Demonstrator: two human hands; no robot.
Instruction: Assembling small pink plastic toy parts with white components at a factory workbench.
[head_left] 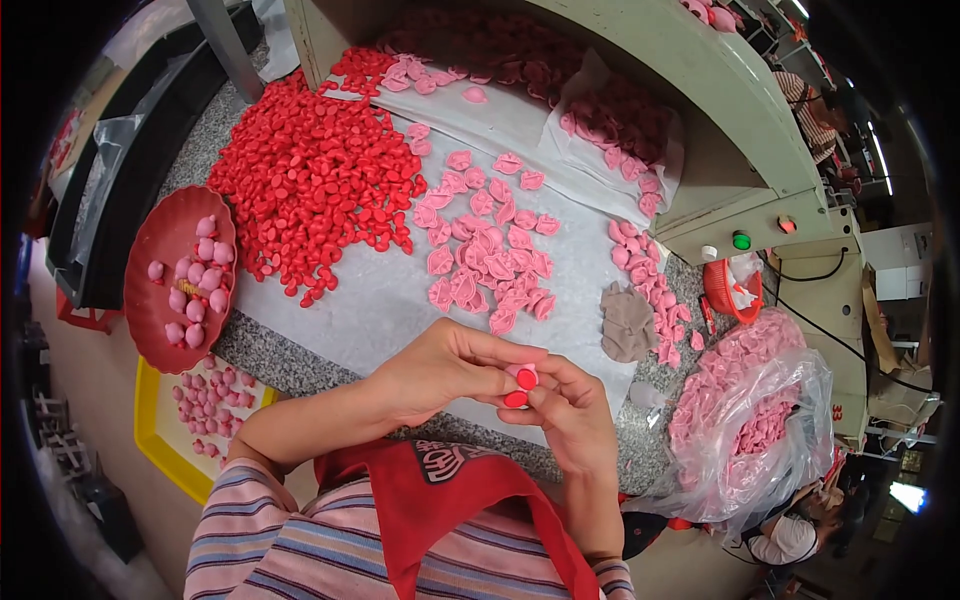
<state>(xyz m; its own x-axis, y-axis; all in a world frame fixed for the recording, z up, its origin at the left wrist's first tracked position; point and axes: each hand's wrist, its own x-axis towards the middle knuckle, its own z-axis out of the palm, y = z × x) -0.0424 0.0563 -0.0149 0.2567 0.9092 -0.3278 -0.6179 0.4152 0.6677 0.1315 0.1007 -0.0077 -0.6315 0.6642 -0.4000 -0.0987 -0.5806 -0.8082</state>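
Observation:
Both hands meet over the near edge of the worktable. My left hand (438,372) is closed in a pinch on a small pink piece with red ovals (526,379). From the other side, the fingers of my right hand (572,402) are closed on the same piece, with the thumb against it. Two glossy red ovals show between the fingertips; the rest is hidden. Beyond the hands lie loose pink folded pieces (495,262) on white paper (345,300). A large heap of small red pieces (310,170) spreads to their left.
At left are a red scalloped dish (150,290) with pink balls and a yellow-rimmed tray (160,455) below. A grey cloth (628,322), a clear bag of pink pieces (770,400) and a red basket (733,290) stand right. A pale machine housing (740,190) arches over the back.

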